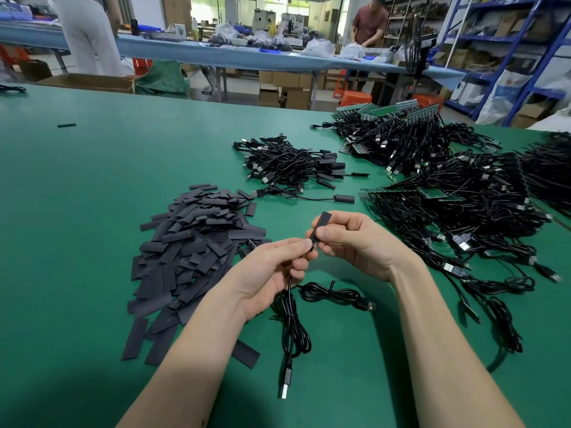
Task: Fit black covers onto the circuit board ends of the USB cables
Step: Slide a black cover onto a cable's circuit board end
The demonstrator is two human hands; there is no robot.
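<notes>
both hands [272, 273] [355, 239] pinch one black cover [321, 225] and cable [292, 322].

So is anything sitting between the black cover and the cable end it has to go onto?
Nothing visible. The right hand holds the black cover right against the cable end pinched by the left hand; fingers hide the joint itself.

Two bare forearms reach in from below; the left hand [272, 270] and right hand [355, 239] wear no gloves, sleeves or jewellery.
</notes>
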